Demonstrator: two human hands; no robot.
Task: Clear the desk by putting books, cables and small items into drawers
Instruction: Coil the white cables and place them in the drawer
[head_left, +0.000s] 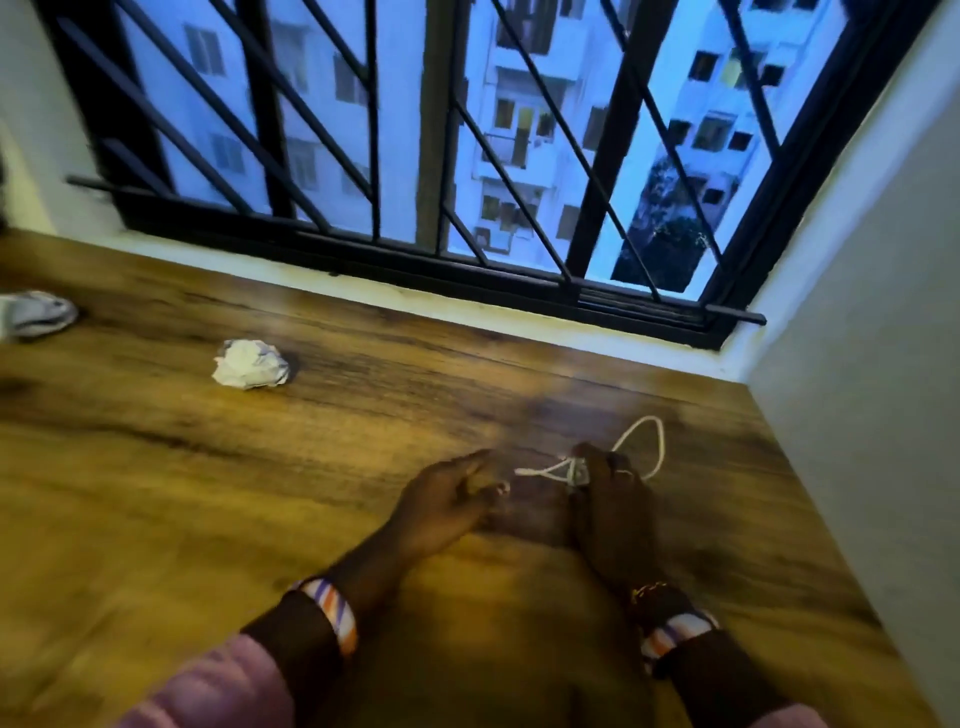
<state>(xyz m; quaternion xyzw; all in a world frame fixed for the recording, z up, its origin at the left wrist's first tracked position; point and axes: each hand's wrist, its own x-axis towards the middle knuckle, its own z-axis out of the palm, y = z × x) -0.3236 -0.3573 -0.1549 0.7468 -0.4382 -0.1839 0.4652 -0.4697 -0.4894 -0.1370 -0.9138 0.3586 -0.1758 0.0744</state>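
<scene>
A thin white cable (655, 441) lies on the wooden desk (156, 467) near its right end, one loop sticking out past my fingers. My right hand (608, 499) grips the bundled part of the cable, fingers curled round it. My left hand (447, 499) is just to the left, with its fingertips pinching the cable's loose end. A crumpled white paper ball (251, 362) sits farther left on the desk, away from both hands. The picture is motion-blurred.
A white and grey object (36, 313) lies at the desk's far left edge, partly cut off. A barred window (467, 156) runs along the back of the desk. A pale wall (872, 364) closes off the right side.
</scene>
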